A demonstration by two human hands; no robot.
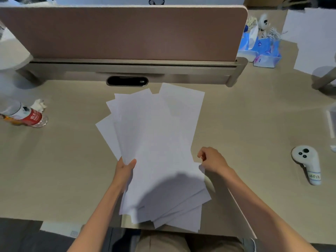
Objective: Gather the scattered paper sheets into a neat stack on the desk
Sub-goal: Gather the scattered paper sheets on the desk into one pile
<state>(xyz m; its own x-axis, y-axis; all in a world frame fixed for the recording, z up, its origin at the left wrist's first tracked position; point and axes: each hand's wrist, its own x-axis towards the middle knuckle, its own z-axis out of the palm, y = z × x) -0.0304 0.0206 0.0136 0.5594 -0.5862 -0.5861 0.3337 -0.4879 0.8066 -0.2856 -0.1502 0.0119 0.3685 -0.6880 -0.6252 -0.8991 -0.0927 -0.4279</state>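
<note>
Fanned paper sheets (156,142); bottle (27,116) left, controller (307,164) right, divider (127,33) behind.

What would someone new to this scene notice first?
A messy fan of white paper sheets fills the middle of the desk, the left hand gripping its left edge and the right hand curled at its right edge. A red-labelled bottle lies far left; a white controller lies far right.
</note>
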